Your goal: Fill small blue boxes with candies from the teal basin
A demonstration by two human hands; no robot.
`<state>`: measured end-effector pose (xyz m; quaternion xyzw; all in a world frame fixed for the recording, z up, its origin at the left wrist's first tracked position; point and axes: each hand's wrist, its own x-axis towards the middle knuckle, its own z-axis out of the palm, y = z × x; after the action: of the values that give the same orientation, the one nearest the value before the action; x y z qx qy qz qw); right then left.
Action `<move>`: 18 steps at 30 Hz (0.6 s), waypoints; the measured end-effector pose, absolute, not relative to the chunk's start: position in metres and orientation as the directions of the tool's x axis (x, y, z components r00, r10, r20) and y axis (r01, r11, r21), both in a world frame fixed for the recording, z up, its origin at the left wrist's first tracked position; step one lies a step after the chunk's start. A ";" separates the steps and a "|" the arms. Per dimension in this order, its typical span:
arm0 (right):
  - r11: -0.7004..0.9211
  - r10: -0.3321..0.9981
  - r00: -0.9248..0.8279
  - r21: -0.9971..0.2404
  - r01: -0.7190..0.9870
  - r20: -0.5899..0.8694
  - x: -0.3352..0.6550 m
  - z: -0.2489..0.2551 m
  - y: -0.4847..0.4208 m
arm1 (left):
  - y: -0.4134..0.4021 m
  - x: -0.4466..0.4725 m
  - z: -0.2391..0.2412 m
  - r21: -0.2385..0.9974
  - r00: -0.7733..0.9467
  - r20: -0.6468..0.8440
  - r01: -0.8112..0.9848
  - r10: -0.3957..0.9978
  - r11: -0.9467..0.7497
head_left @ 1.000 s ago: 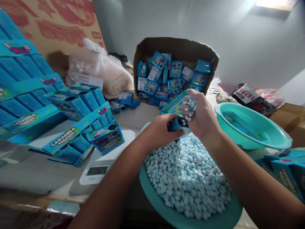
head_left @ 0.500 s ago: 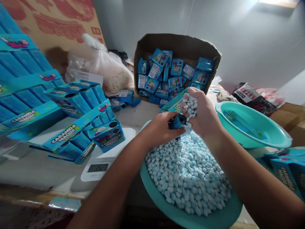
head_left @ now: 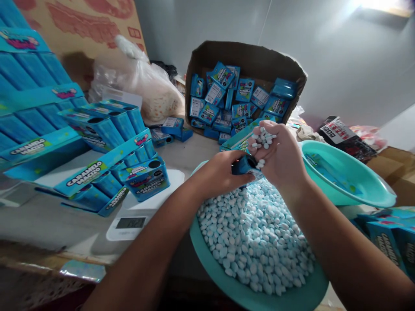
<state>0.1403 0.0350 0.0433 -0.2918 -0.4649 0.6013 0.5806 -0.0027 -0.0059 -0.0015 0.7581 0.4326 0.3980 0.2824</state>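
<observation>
My left hand (head_left: 215, 175) grips a small blue candy box (head_left: 248, 165), its open end turned toward my right hand (head_left: 283, 157). That right hand is cupped, palm up, around a small heap of white and pale-blue candies (head_left: 264, 139). A couple of candies sit at the palm's edge beside the box opening. Both hands are over a turquoise basin (head_left: 202, 252) full of loose candies (head_left: 259, 242). To the left, a white digital scale (head_left: 125, 231) carries a filled-looking blue box (head_left: 145, 178); its display digits are blurred.
Display trays of blue boxes (head_left: 86, 177) stand at left. Behind the basin, a cardboard carton (head_left: 246, 54) holds many blue boxes. A second turquoise basin (head_left: 366, 196) with flat blue packaging is at right, near more blue boxes (head_left: 385, 237). A plastic bag (head_left: 152, 90) sits at the back.
The heap in my right palm has become smaller, and the palm is opened a little more beside the box. My left hand keeps its grip. The camera view has shifted slightly.
</observation>
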 end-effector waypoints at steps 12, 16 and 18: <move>0.036 0.973 -0.192 -0.899 -0.437 0.132 0.142 0.050 0.030 | -0.007 -0.001 0.000 0.775 0.302 0.360 0.429 0.883 -0.463; 0.048 0.966 -0.204 -0.882 -0.470 0.161 0.142 0.048 0.030 | -0.007 -0.001 0.000 0.785 0.300 0.329 0.440 0.895 -0.436; 0.061 0.959 -0.217 -0.879 -0.474 0.184 0.143 0.047 0.030 | -0.007 -0.001 0.001 0.786 0.302 0.322 0.443 0.897 -0.431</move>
<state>0.1427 0.0304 0.0473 -0.2651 -0.4575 0.6316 0.5669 -0.0010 -0.0068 0.0007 0.7517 0.4458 0.3878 0.2930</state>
